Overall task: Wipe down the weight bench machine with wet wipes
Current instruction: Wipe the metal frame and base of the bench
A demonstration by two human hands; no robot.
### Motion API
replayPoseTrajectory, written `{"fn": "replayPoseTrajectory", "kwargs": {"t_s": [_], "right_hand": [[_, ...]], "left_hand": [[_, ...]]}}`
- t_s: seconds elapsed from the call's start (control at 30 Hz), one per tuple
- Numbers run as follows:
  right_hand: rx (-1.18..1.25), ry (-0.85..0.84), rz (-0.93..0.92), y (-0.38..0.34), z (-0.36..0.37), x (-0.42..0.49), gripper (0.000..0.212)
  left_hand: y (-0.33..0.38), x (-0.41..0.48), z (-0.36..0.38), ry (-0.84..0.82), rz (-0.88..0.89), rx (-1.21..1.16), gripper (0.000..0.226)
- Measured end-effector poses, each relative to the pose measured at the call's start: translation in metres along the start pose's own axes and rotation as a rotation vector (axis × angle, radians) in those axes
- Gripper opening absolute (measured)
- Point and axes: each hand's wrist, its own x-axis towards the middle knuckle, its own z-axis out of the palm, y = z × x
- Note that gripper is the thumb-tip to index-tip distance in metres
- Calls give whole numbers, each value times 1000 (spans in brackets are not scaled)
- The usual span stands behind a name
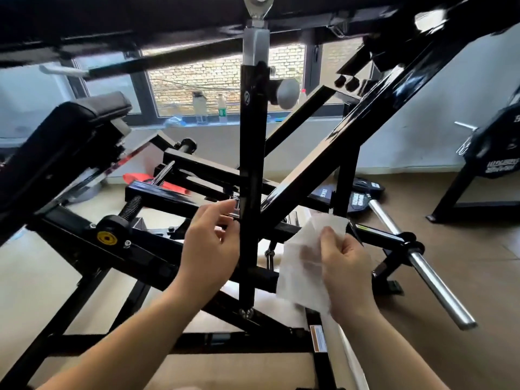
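A black steel weight bench machine fills the head view, with a vertical black post (251, 170) running down its middle. My right hand (347, 270) pinches a white wet wipe (302, 260) just to the right of the post, and the wipe hangs unfolded below my fingers. My left hand (211, 240) reaches in from the left, its fingers loosely bent beside the post at about the same height; I cannot tell whether they touch it. A padded black seat back (70, 128) slopes at the left.
A chrome weight-loading bar (433, 277) juts out at the right, with black weight plates (363, 197) lying on the floor behind it. A second black rack (492, 153) stands far right. Bottles (222, 108) line the window sill. A thick black beam (140, 15) crosses overhead.
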Motion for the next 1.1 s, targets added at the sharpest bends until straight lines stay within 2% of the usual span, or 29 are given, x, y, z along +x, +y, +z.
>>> {"fn": "replayPoseTrajectory", "kwargs": {"t_s": [0.1, 0.17, 0.2, 0.27, 0.3, 0.47, 0.6, 0.77, 0.9, 0.97, 1.07, 1.1], "right_hand": [[-62, 35, -214, -35, 34, 15, 26], [-130, -34, -334, -55, 59, 23, 14], [-168, -98, -369, -59, 72, 25, 20], [-207, -250, -392, -62, 93, 23, 49], [-203, -310, -382, -60, 100, 20, 56], [-105, -430, -318, -41, 110, 14, 67], [-210, -471, -427, -40, 115, 14, 87], [-371, -444, -542, -29, 112, 7, 77], [-487, -531, -446, 17, 96, -6, 72], [-480, -550, -418, 17, 95, -7, 79], [-369, -495, -501, -18, 111, 9, 101], [-327, -465, -521, -35, 117, 15, 101]], "left_hand": [[17, 23, -9, -73, 72, 41, 48], [25, 31, -12, -115, 92, 36, 53], [27, 34, -14, -125, 98, 33, 54], [28, 37, -20, -130, 110, 37, 56], [27, 38, -23, -127, 112, 48, 56], [13, 40, -31, -128, 53, 65, 60], [8, 39, -29, -144, 36, 42, 62], [-2, 34, -28, -152, 0, 5, 55], [-21, 17, -26, -170, -87, -17, 46], [-29, 11, -26, -192, -124, -21, 45], [-35, 11, -25, -196, -135, -38, 45], [-35, 12, -24, -191, -137, -42, 44]]}}
